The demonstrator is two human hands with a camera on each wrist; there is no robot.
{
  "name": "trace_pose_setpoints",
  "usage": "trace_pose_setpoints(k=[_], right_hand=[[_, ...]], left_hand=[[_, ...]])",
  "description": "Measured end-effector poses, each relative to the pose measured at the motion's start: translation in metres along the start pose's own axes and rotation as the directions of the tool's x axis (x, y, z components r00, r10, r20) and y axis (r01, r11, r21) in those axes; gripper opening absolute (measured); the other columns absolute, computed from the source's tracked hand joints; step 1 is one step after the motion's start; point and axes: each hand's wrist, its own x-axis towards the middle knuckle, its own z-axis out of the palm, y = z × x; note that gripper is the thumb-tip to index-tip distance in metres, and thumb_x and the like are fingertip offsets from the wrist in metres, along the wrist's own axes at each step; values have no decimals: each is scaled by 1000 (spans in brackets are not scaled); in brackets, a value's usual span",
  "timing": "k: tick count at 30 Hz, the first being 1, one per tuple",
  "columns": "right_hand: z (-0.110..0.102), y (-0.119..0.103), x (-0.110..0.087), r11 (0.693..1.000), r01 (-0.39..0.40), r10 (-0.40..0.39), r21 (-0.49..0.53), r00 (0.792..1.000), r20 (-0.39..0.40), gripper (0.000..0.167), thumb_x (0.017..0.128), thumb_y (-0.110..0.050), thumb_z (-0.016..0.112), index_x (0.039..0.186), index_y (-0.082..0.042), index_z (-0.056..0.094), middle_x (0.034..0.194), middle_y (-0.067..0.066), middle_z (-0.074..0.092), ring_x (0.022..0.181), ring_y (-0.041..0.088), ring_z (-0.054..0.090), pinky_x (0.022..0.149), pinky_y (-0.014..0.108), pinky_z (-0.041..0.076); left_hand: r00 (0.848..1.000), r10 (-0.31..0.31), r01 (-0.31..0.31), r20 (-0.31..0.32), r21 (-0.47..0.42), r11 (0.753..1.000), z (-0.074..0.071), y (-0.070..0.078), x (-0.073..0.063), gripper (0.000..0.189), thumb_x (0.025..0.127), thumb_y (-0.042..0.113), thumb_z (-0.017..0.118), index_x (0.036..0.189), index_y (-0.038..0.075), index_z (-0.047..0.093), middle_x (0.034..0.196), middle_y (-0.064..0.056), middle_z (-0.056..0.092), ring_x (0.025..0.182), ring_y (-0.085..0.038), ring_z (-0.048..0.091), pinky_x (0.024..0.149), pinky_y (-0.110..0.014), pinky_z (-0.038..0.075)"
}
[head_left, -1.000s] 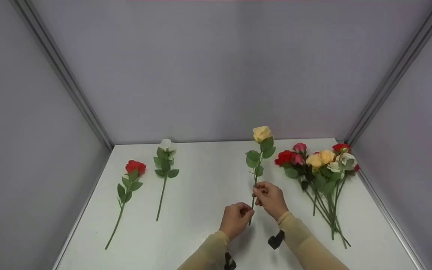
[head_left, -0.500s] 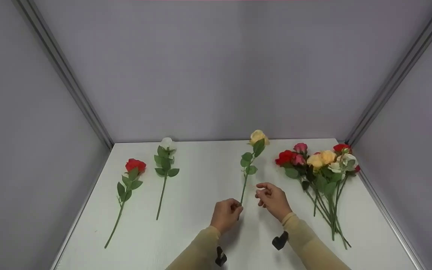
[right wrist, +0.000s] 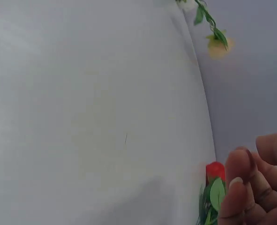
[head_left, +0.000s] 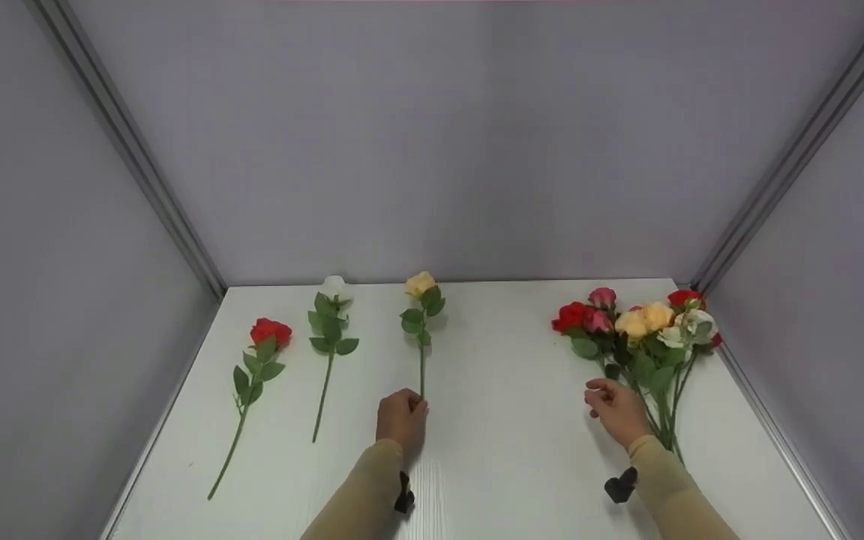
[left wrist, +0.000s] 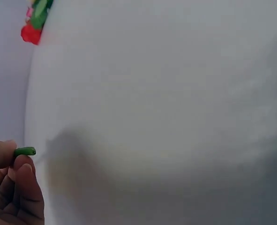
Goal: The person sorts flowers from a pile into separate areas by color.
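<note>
My left hand (head_left: 402, 420) pinches the stem of a yellow rose (head_left: 421, 285) near its lower end. In the left wrist view the green stem end (left wrist: 26, 151) pokes out between thumb and finger. The bloom points toward the back wall, right of a white rose (head_left: 334, 289) lying on the table. My right hand (head_left: 618, 412) holds nothing; its fingers are loosely bent. It overlaps the stems of a mixed bunch of roses (head_left: 646, 360) in the head view. In the right wrist view its fingertips (right wrist: 239, 164) are apart from the thumb.
A red rose (head_left: 271, 332) lies at the left, its stem slanting toward the front. The white table (head_left: 507, 465) is bounded by a grey back wall (head_left: 432, 150) and side walls. The bunch at the right holds red, pink, yellow and white blooms.
My right hand has let go of the yellow rose's stem and moved right to the bunch. The left hand has carried the yellow rose leftward, near the white rose.
</note>
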Motion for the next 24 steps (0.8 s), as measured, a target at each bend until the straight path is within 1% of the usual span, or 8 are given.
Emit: trace_pose_setpoints(k=[2, 5, 7, 10, 16, 19, 23, 24], right_hand=[[-8, 7, 0, 1000, -7, 7, -9, 1000, -30, 31, 98, -20, 57, 120, 1, 60, 101, 19, 65, 84, 28, 64, 67, 27, 49], [-20, 16, -1, 999, -34, 33, -16, 998, -58, 35, 99, -25, 56, 122, 0, 60, 104, 20, 65, 85, 28, 64, 63, 27, 50], [-27, 21, -3, 998, -57, 56, -13, 996, -74, 37, 99, -28, 55, 124, -1, 59, 106, 20, 65, 87, 30, 64, 61, 28, 50], [-36, 29, -6, 997, -73, 68, -38, 991, -116, 38, 98, -31, 55, 123, -2, 60, 105, 18, 65, 88, 28, 63, 60, 28, 50], [-49, 40, -10, 988, -49, 20, -145, 980, -198, 36, 98, -31, 55, 115, -1, 65, 96, 12, 66, 79, 18, 62, 63, 25, 49], [-54, 42, -11, 976, -57, 11, -211, 977, -214, 37, 97, -34, 56, 113, -2, 66, 94, 9, 67, 79, 16, 60, 66, 28, 48], [-61, 45, -9, 956, -35, -31, -292, 975, -219, 35, 96, -33, 58, 111, -3, 67, 95, 10, 67, 85, 22, 62, 71, 37, 48], [-62, 46, -8, 949, -26, -43, -314, 977, -211, 34, 96, -32, 59, 110, -3, 67, 95, 10, 67, 86, 25, 62, 72, 39, 48]], left_hand=[[999, -44, 44, -11, -16, 999, 0, -6, 1, 7, 92, 14, 64, 86, 11, 65, 76, 1, 60, 71, -15, 56, 63, -32, 47], [996, -78, 77, -39, -29, 997, 3, -12, 4, 8, 92, 16, 64, 85, 13, 64, 76, 1, 60, 71, -16, 56, 61, -32, 46], [995, -79, 77, -61, -36, 996, 5, -15, 7, 9, 92, 18, 65, 83, 14, 63, 76, 1, 60, 70, -15, 56, 61, -32, 46], [996, -55, 52, -76, -41, 998, 7, -20, 10, 11, 90, 18, 66, 81, 14, 62, 74, 2, 60, 68, -15, 56, 60, -32, 46], [996, -6, 5, -88, -7, 1000, 9, -28, 14, 13, 88, 20, 68, 78, 14, 62, 71, 3, 60, 65, -14, 56, 60, -32, 46], [996, -39, 38, -83, -20, 999, 9, -27, 15, 13, 89, 21, 68, 79, 15, 63, 72, 3, 60, 66, -14, 57, 60, -32, 46], [993, -94, 91, -68, -52, 994, 9, -22, 14, 14, 90, 24, 67, 80, 15, 63, 74, 3, 62, 67, -15, 58, 60, -31, 47], [993, -95, 91, -65, -59, 994, 9, -20, 13, 14, 90, 23, 67, 80, 15, 64, 74, 2, 62, 68, -16, 58, 60, -32, 47]])
